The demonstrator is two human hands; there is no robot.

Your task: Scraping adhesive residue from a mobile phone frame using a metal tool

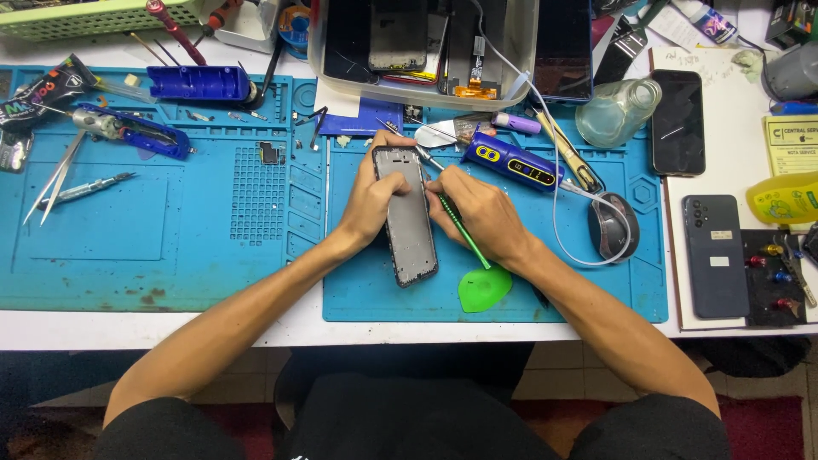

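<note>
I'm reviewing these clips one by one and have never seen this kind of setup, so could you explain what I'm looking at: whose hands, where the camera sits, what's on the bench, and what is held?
There is one picture, taken by a camera on the person's head, looking down at their own bare hands. No machine is involved. The left hand steadies a phone frame lying on a blue work mat. The right hand holds a thin green-handled tool with its tip at the frame's upper edge. Nearby lie a green pick, a blue and yellow electric driver, tweezers, a dark mouse, two dark phones on the right, and a clear bin of parts at the back.
</note>
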